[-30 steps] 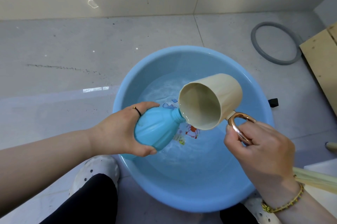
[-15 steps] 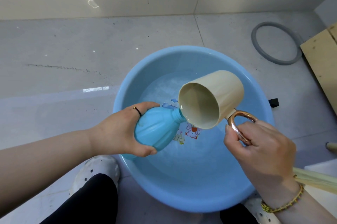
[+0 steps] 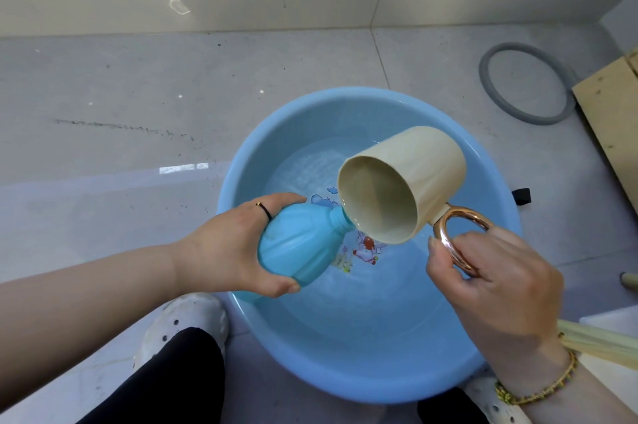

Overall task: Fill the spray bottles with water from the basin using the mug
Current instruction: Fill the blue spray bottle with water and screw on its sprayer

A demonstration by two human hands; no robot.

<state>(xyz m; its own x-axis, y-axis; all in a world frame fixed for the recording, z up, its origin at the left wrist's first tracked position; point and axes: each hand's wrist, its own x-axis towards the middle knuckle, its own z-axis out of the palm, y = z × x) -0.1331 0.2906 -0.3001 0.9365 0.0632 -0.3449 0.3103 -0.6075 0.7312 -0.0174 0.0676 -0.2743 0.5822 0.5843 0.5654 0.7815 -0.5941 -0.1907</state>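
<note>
Bottle sits at frame centre, tilted over the basin, its open neck right at the lower rim of the mug. Over the last second the mug has tipped further, its base rising toward the upper right. Little water shows inside, so I judge this pour is nearly spent and another scoop may be needed. Left hand reaches in from the left edge, fingers and thumb wrapped round the bottle's body. Right hand, at lower right, grips the copper handle, thumb on its near side, wrist cocked to keep the mug's mouth angled down at the neck.
</note>
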